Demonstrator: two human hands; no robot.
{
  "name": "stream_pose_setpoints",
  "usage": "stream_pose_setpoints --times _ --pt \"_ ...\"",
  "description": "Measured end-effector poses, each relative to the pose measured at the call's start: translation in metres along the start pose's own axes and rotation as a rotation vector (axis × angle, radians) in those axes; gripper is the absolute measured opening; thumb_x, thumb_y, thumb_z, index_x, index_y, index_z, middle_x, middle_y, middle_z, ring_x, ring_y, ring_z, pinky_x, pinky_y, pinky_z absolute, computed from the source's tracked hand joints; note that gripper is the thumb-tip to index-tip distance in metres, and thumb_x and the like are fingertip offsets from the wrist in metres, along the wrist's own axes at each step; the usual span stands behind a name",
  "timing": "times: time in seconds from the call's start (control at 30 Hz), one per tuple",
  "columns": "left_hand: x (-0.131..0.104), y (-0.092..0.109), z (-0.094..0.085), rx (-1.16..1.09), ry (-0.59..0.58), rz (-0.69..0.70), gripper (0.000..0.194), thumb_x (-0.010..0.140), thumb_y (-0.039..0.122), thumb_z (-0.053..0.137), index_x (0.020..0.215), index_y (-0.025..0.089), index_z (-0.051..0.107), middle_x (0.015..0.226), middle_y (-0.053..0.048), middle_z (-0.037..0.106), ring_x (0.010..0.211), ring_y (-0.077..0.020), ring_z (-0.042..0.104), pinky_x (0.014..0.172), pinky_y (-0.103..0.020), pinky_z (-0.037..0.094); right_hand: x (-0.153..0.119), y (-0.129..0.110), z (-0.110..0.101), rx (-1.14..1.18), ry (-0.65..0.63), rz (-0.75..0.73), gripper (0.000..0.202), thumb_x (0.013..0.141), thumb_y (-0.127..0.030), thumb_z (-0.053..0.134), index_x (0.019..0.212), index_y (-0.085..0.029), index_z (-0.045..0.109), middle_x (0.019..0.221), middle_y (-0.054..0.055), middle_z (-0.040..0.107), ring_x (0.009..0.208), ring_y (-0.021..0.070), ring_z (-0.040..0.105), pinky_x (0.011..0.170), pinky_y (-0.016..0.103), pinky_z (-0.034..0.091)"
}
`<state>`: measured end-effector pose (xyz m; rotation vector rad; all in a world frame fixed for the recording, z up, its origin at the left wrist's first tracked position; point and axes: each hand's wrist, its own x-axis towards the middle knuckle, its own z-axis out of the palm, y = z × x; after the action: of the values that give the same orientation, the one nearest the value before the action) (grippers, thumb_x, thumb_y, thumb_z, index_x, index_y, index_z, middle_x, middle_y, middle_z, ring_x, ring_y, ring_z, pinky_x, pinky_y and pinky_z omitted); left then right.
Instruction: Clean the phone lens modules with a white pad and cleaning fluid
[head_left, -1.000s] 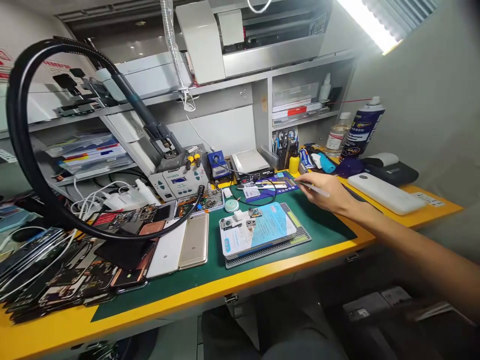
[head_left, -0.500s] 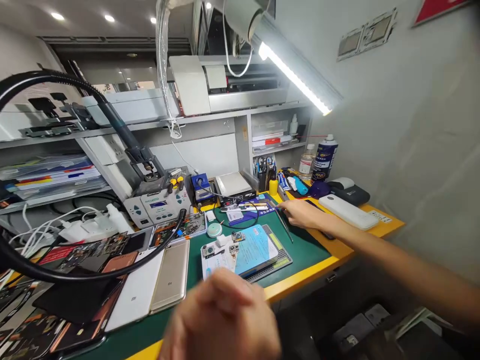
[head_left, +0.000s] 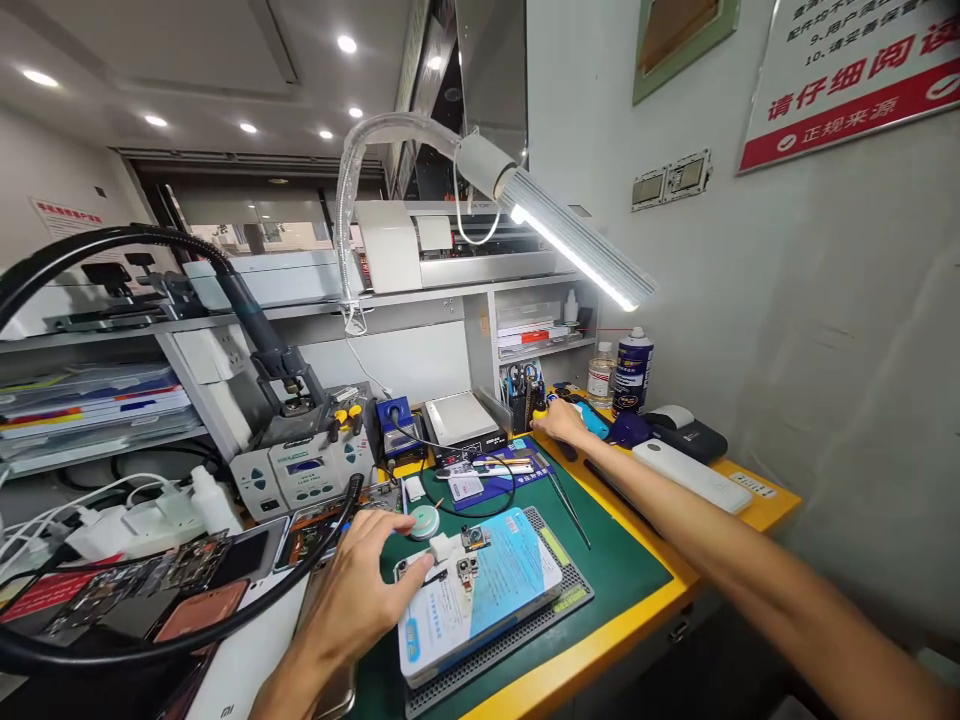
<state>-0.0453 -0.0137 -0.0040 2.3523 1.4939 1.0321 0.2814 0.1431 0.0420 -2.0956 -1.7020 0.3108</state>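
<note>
The left hand (head_left: 367, 580) is over the near left part of a flat white and light-blue rectangular box (head_left: 514, 580), its thumb and index finger apart with nothing between them. The thumb tip is just beside a small white block (head_left: 443, 547) on the box; whether they touch cannot be told. The index fingertip is near a round pale-green and white container (head_left: 424, 521), which stands beyond the far left corner of the box. Right of the white block, two small silver-and-black camera modules (head_left: 474, 539) lie on top of the box, one nearer than the other.

The right hand (head_left: 562, 420) is at the far right, its fingers curled at a small yellow bottle (head_left: 539, 411). The hand hides most of the bottle, so it cannot be told whether the grip is closed on it. Just left of this hand stands a black mesh holder (head_left: 519, 412) with tools.

The box lies on a grey perforated pad (head_left: 576, 592), which rests on a dark green mat (head_left: 626, 560). Slim metal tweezers (head_left: 571, 512) lie to its far right, well apart from the left hand. To the right, a long white rounded slab (head_left: 690, 475) lies on the yellow tabletop (head_left: 600, 640).
</note>
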Motion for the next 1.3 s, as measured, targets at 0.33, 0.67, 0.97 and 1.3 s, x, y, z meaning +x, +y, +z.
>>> stream_pose_setpoints --times 0.33,0.67,0.97,1.3 --pt "0.001 0.001 0.01 0.159 -0.062 0.014 0.024 0.09 0.038 0.068 0.102 0.017 0.065 0.107 -0.006 0.067 0.102 -0.0236 0.063 0.09 -0.046 0.051 -0.027 0.012 -0.032 0.197 0.079 -0.154 0.03 0.097 -0.033 0.065 0.122 -0.016 0.063 0.121 0.008 0.066 0.101 0.0248 0.068 0.085 0.044 0.058" --pt "0.004 0.008 0.017 0.151 -0.01 0.051 0.021 0.092 0.037 0.066 0.1 0.017 0.066 0.105 -0.005 0.068 0.1 -0.0224 0.064 0.088 -0.044 0.053 -0.134 0.016 -0.038 0.466 -0.188 -0.419 0.021 0.079 -0.033 0.078 0.086 -0.021 0.061 0.085 0.003 0.073 0.077 0.0211 0.07 0.064 0.031 0.058" --pt "0.004 0.014 0.015 -0.023 0.092 0.08 0.017 0.093 0.034 0.065 0.096 0.017 0.064 0.098 -0.004 0.066 0.094 -0.0206 0.064 0.084 -0.041 0.054 -0.169 0.001 -0.041 0.324 -0.224 -0.473 0.019 0.078 -0.027 0.072 0.084 -0.024 0.055 0.065 -0.006 0.053 0.057 0.0135 0.052 0.049 0.023 0.042" --pt "-0.001 0.032 0.006 -0.253 0.165 0.061 0.011 0.083 0.017 0.066 0.091 0.022 0.06 0.083 0.002 0.065 0.077 -0.0141 0.063 0.073 -0.027 0.052 -0.195 -0.009 -0.032 0.093 -0.253 -0.66 0.016 0.076 -0.022 0.069 0.089 -0.025 0.061 0.08 -0.001 0.065 0.071 0.0171 0.061 0.061 0.026 0.048"
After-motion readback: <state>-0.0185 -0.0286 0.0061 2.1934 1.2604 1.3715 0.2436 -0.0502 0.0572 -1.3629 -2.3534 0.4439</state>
